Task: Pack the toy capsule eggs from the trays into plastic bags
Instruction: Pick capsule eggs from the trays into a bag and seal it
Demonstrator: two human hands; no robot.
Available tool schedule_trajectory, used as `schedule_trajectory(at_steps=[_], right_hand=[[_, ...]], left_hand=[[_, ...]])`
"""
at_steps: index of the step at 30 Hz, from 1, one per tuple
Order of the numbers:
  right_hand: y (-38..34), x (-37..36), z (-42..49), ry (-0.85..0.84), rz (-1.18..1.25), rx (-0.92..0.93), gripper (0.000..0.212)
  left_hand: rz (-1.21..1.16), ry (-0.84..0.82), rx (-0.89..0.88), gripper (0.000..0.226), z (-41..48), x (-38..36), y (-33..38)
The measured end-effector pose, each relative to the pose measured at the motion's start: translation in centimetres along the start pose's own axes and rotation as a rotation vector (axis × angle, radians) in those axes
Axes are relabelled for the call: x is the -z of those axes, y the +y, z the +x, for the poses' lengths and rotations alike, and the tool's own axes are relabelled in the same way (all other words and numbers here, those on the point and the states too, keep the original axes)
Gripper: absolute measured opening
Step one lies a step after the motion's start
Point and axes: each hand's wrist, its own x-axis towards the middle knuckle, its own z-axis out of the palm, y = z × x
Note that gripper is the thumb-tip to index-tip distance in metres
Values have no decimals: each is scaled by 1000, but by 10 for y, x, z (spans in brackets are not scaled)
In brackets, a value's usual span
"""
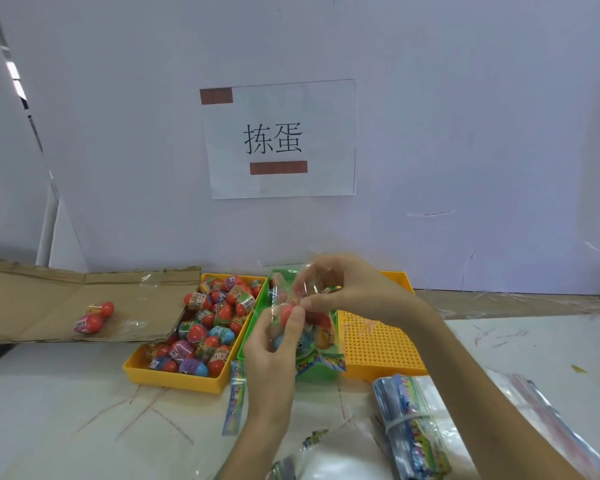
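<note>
The paper sign point(280, 138) reads "拣蛋". The left hand point(274, 348) and right hand point(350, 292) both pinch a clear bag point(321, 344) holding eggs point(286, 313); the print on them is too blurred to read.

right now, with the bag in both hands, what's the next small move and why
Probably press the opening closed: the left hand grips the clear bag with a red egg already inside, and the right hand pinches its top edge above the green tray.
</note>
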Motion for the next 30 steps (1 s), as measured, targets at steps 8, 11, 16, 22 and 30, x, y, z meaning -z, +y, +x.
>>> schedule_trajectory(at_steps=[8,11,16,22,30], right_hand=[[3,-7,7,121,41,14,24],[3,-10,7,198,39,47,25],[5,-12,7,255,102,47,37],[2,-12,5,60,207,-11,27],[-2,-12,7,124,171,-3,15]], left_hand=[[-27,84,53,28,4,-1,2],[-113,28,91,33,3,-4,6],[-208,-100,187,37,2,-4,3],[-237,74,239,38,5,2,-1],[-90,26,68,25,-2,-2,7]])
